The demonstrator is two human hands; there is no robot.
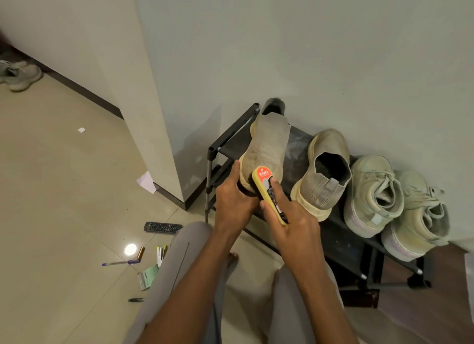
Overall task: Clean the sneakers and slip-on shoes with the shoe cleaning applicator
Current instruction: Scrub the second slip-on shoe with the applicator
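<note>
At frame centre, a slip-on shoe [265,148] is gripped by the left hand [234,200]; the shoe cleaning applicator [266,189], pinched by the right hand [292,220], is seemingly pressed against it.

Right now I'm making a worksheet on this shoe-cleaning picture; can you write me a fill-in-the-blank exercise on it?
1. The right hand presses a yellow ____ against the slip-on shoe.
2. The left hand grips that shoe at its ____ end.
3. Besides the held shoe, ____ shoes sit on the black rack.
4. On the floor beside the person's knee lies a black ____ with rows of buttons.

Missing words: applicator; heel; three; remote control
</note>
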